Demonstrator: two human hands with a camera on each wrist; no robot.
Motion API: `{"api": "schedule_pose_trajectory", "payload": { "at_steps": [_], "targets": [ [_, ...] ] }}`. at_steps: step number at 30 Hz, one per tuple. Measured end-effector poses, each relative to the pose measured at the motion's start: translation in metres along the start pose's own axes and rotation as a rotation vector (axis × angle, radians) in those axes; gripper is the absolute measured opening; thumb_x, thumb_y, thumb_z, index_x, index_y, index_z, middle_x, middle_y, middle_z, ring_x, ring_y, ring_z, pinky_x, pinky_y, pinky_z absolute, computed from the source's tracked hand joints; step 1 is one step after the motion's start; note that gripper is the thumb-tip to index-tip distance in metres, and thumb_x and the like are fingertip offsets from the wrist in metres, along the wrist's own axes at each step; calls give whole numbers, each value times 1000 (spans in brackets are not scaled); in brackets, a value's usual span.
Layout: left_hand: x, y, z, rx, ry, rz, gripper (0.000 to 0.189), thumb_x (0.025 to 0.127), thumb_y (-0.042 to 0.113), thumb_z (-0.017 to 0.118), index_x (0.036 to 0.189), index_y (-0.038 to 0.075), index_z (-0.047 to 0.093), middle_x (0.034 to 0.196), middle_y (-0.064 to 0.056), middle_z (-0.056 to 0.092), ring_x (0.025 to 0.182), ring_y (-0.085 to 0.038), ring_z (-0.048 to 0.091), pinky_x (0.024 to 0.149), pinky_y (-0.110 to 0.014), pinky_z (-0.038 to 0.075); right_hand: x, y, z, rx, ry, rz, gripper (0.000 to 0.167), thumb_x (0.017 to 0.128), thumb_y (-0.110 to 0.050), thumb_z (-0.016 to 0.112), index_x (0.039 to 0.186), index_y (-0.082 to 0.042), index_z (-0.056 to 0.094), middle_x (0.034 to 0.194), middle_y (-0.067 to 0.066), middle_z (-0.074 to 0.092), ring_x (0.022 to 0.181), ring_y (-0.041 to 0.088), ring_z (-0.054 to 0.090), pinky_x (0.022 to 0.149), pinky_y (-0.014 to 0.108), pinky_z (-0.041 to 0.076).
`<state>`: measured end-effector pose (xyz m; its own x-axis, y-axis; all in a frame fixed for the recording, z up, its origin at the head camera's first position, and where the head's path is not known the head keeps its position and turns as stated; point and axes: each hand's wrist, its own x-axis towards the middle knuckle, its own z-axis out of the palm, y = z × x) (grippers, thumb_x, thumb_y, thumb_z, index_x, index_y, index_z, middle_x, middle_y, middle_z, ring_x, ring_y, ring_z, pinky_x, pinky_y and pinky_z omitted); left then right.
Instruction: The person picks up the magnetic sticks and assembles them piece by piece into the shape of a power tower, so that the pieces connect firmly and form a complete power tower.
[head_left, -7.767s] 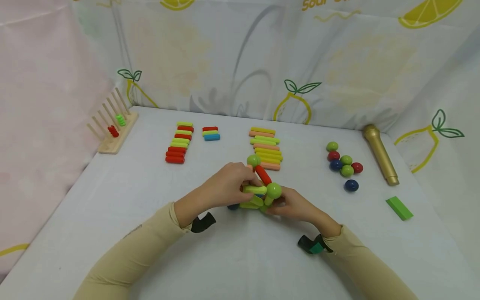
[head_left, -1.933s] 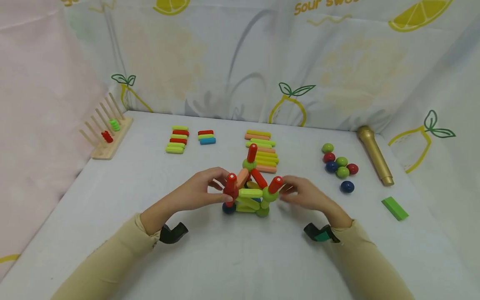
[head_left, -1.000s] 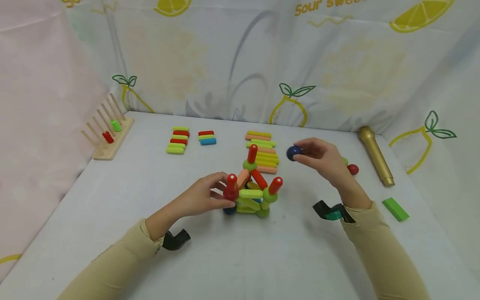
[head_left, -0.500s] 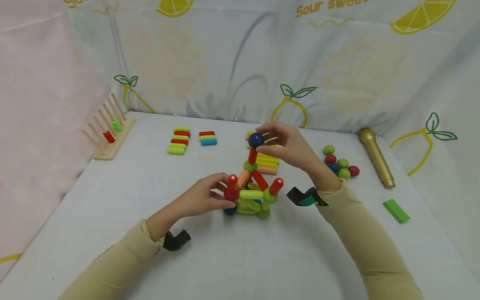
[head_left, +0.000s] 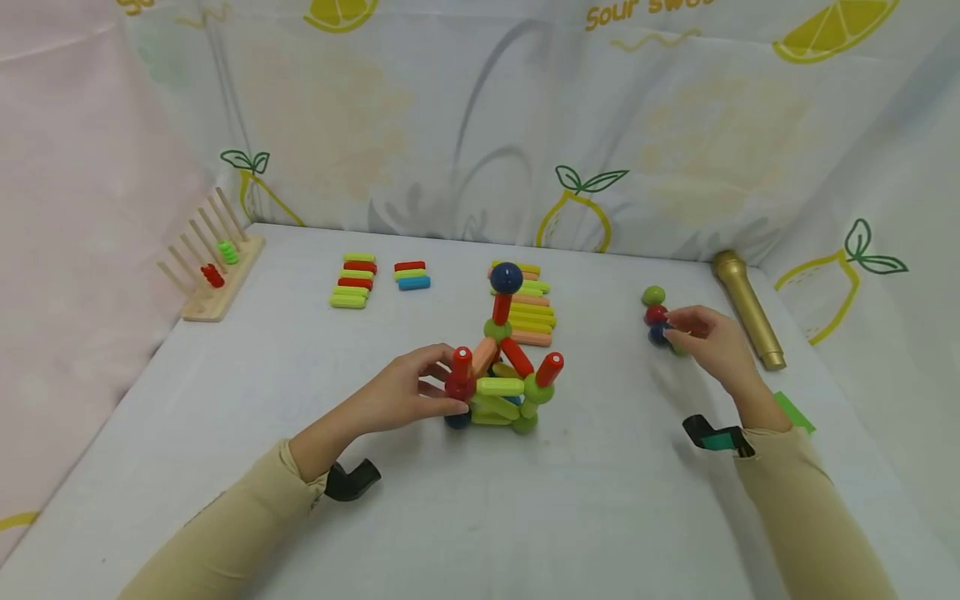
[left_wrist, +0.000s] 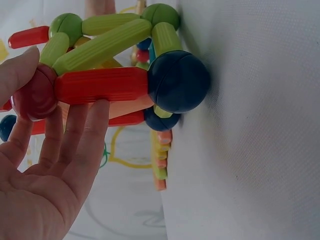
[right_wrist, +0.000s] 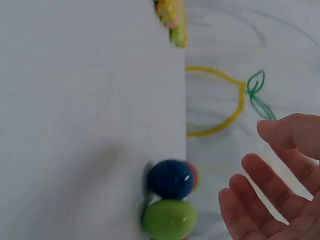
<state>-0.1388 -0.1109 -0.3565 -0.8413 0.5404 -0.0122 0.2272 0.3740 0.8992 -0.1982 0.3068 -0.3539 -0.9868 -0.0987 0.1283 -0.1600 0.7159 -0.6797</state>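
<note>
A frame of coloured rods and balls [head_left: 500, 387] stands mid-table, with three red rods pointing up from it. On the far red rod sits a dark blue ball [head_left: 506, 278]. My left hand [head_left: 408, 390] grips the red ball [left_wrist: 37, 95] at the frame's left corner between thumb and fingers; in the left wrist view a red rod [left_wrist: 102, 85] runs from it to a lower dark blue ball [left_wrist: 179, 81]. My right hand [head_left: 712, 343], fingers loosely bent with nothing between them, hovers by loose balls; a blue ball [right_wrist: 171, 179] and a green ball [right_wrist: 170, 220] show in the right wrist view.
Behind the frame lies a row of yellow, green and peach rods [head_left: 532, 320]. Further left are two more rod groups [head_left: 352, 283] [head_left: 412, 275]. A peg rack [head_left: 225, 292] stands far left. A gold microphone-shaped piece [head_left: 750, 312] and a green block [head_left: 795, 412] lie right.
Three red rods were added upright on the frame. My right hand carried a blue ball onto the far one, let go and moved right to the loose balls. My left hand stays on the red ball.
</note>
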Motion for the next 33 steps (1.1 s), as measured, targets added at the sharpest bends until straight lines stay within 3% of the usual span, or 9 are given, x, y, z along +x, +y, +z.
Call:
{"api": "schedule_pose_trajectory", "payload": {
  "at_steps": [4, 7, 14, 19, 22, 25, 29, 33],
  "targets": [
    [0, -1, 0, -1, 1, -1, 43, 79, 15, 75, 116, 8, 53, 108, -4, 58, 101, -22, 57, 79, -29, 52, -12, 27, -7, -55, -31, 137, 41, 91, -20, 61, 122, 6, 52, 115, 26, 53, 100, 29, 50, 66, 19, 42],
    [-1, -1, 0, -3, 3, -4, 43, 79, 14, 75, 116, 8, 53, 108, -4, 58, 101, -22, 57, 78, -29, 52, -13, 38, -6, -71, -66, 162, 46, 90, -18, 62, 127, 7, 48, 117, 28, 49, 104, 40, 49, 66, 24, 44],
    [-1, 1, 0, -12, -1, -4, 43, 79, 14, 75, 116, 8, 53, 108, -4, 58, 101, -22, 56, 79, -29, 52, -10, 44, 0, -91, -136, 163, 48, 87, -18, 66, 124, 8, 50, 112, 28, 50, 99, 41, 54, 67, 28, 48],
    [-1, 1, -1, -10, -7, -8, 43, 80, 14, 74, 116, 8, 53, 109, -4, 57, 102, -23, 56, 79, -28, 52, -13, 25, 2, -54, -133, 162, 49, 86, -27, 67, 122, 4, 53, 113, 24, 54, 95, 30, 56, 67, 26, 47],
    [-1, 1, -1, -6, -5, -14, 43, 80, 14, 75, 116, 9, 53, 109, -4, 57, 102, -22, 56, 79, -29, 52, -16, -6, 9, 80, -107, 72, 45, 86, -25, 68, 120, 3, 55, 107, 12, 57, 90, 15, 56, 69, 21, 47],
    [-1, 1, -1, 0, -4, -20, 43, 79, 14, 75, 116, 10, 53, 108, -2, 57, 102, -22, 56, 79, -28, 52, -21, -47, 19, 277, -113, -87, 37, 85, -12, 68, 116, 5, 56, 101, 2, 59, 82, 7, 57, 71, 17, 49],
    [0, 1, -1, -4, -9, -22, 42, 79, 14, 75, 115, 11, 53, 108, -2, 57, 102, -22, 56, 79, -28, 52, -29, -95, 31, 469, -168, -296, 33, 81, 4, 67, 112, 8, 56, 99, 2, 60, 82, 14, 60, 73, 20, 51],
    [0, 2, 0, -13, -6, -14, 42, 79, 14, 75, 115, 10, 53, 107, -2, 58, 102, -22, 56, 79, -29, 52, -34, -123, 41, 546, -216, -438, 33, 80, 8, 67, 111, 9, 57, 101, 6, 61, 84, 18, 60, 76, 23, 51]
  ]
}}
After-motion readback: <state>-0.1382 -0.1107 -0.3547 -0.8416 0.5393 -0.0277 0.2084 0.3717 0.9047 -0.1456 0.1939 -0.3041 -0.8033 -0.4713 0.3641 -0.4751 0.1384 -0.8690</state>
